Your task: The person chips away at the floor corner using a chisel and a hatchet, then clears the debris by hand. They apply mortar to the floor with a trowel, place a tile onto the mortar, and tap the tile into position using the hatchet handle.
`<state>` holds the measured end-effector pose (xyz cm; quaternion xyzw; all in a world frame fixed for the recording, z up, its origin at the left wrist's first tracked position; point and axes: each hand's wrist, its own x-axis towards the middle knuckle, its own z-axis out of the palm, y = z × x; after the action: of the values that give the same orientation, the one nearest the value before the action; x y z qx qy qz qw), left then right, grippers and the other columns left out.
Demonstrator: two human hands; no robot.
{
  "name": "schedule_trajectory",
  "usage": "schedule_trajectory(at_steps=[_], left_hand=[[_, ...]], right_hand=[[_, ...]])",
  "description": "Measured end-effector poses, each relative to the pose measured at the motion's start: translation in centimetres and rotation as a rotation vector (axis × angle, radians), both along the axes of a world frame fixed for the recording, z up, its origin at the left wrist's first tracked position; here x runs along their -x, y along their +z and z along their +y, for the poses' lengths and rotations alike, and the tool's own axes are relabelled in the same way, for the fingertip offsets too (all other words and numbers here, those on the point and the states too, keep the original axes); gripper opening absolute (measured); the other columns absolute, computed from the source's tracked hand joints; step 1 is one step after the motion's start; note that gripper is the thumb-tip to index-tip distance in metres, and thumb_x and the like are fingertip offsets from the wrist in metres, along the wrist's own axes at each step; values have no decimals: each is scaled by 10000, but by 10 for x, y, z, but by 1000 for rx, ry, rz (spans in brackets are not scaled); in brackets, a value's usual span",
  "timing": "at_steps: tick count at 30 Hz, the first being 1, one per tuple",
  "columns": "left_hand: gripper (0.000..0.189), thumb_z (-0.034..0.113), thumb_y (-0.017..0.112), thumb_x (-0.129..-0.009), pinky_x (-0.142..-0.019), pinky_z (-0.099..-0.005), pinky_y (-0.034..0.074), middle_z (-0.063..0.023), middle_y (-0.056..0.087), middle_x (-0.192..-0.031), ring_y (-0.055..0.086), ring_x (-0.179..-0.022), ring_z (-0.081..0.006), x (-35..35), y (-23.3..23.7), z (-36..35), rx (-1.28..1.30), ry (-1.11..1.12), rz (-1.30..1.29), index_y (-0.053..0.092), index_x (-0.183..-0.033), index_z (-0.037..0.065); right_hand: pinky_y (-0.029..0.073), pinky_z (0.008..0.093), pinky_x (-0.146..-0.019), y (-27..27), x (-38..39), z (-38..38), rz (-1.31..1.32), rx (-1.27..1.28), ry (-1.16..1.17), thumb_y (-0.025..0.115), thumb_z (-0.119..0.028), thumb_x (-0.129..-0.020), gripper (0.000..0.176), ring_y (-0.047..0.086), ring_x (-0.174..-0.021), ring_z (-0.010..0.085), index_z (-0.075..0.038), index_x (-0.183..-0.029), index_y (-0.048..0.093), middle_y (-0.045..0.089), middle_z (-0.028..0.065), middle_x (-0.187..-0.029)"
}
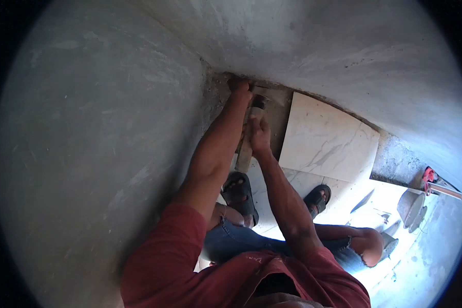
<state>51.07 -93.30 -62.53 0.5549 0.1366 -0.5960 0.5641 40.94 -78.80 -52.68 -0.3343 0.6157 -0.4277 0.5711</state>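
My left hand (239, 84) is low in the corner where the two walls meet the floor. Its fingers look curled in shadow, and whatever they may hold is hidden. Just below it in the view, my right hand (260, 134) is wrapped round the pale handle of what looks like a hammer (245, 158). The dark head end points towards the corner, close to my left hand. Under both hands lies a narrow strip of rough bare floor (278, 117), beside a large white marble-patterned tile (326, 134).
Grey plastered walls (108, 113) stand close on the left and ahead. My sandalled feet (239, 195) rest on white tiles. To the right are a grey bowl-like container (410, 208), a red item (429, 177) and a long brownish bar (445, 190).
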Motion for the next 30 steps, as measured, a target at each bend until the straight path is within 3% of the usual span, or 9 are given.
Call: schedule_trajectory(at_steps=[7, 12, 15, 17, 19, 21, 26, 28, 30], left_hand=[[251, -6, 455, -801, -613, -371, 471, -129, 505, -854, 549, -669, -250, -2, 19, 0, -49, -159, -2, 447, -1050, 25], [141, 85, 504, -808, -494, -385, 458, -134, 492, -744, 494, -567, -253, -4, -10, -9, 57, 32, 105, 461, -908, -5], [142, 104, 495, -818, -491, -394, 453, -131, 491, -758, 492, -570, -261, -1, -6, -5, 9, 26, 46, 465, -897, -10], [147, 115, 484, -827, -499, -403, 454, -133, 486, -767, 494, -585, -267, -2, -4, -6, 6, 41, 54, 465, -898, -12], [153, 126, 473, -836, -507, -412, 454, -135, 482, -775, 495, -601, -272, -4, -11, -10, 3, 44, 62, 466, -900, -14], [178, 136, 441, -855, -533, -440, 463, -149, 477, -811, 501, -640, -285, -5, -24, -12, 1, 60, 67, 460, -948, -16], [232, 117, 408, -867, -659, -476, 460, -170, 500, -952, 520, -785, -317, -4, -17, -11, -21, -18, 46, 436, -1066, 1], [260, 114, 402, -869, -710, -483, 452, -170, 500, -1021, 520, -842, -327, -2, 14, -5, -33, 29, 36, 425, -1105, 8], [308, 108, 409, -866, -791, -480, 421, -161, 465, -1124, 496, -956, -318, 3, 33, -4, -78, -50, -44, 403, -1158, 10]], right_hand=[[427, 309, -450, 18, 12, -1, -300, -27, -575, 411, -285, -879, 244, 509, -492, 192, -43, -891, 386, 501, 113, -654], [430, 309, -459, 9, 17, -2, -241, -131, 27, 423, -301, -876, 262, 507, -496, 199, -76, -955, 314, 494, 110, -657], [435, 321, -480, 24, 29, -2, -385, -239, -141, 436, -288, -868, 267, 506, -506, 201, -73, -959, 308, 492, 109, -678], [441, 324, -496, 35, 13, -6, -367, -27, -736, 445, -270, -862, 227, 512, -538, 202, -71, -924, 353, 495, 116, -719], [446, 327, -510, -5, 2, -4, -323, -53, -731, 446, -257, -861, 210, 514, -582, 197, -57, -897, 392, 495, 122, -770], [468, 349, -576, 5, -7, -11, 74, 111, 15, 441, -291, -862, 232, 526, -639, 203, -63, -867, 393, 489, 103, -783], [442, 302, -557, 16, 19, -4, -434, -211, -296, 473, -263, -854, 236, 524, -629, 164, -44, -934, 434, 524, 90, -776], [442, 294, -540, 15, 5, -8, -342, 31, -668, 480, -249, -850, 205, 521, -614, 164, -56, -909, 440, 522, 90, -750], [443, 296, -517, 41, -26, -14, 120, 75, -465, 465, -254, -861, 214, 518, -577, 180, -49, -897, 412, 515, 104, -720]])
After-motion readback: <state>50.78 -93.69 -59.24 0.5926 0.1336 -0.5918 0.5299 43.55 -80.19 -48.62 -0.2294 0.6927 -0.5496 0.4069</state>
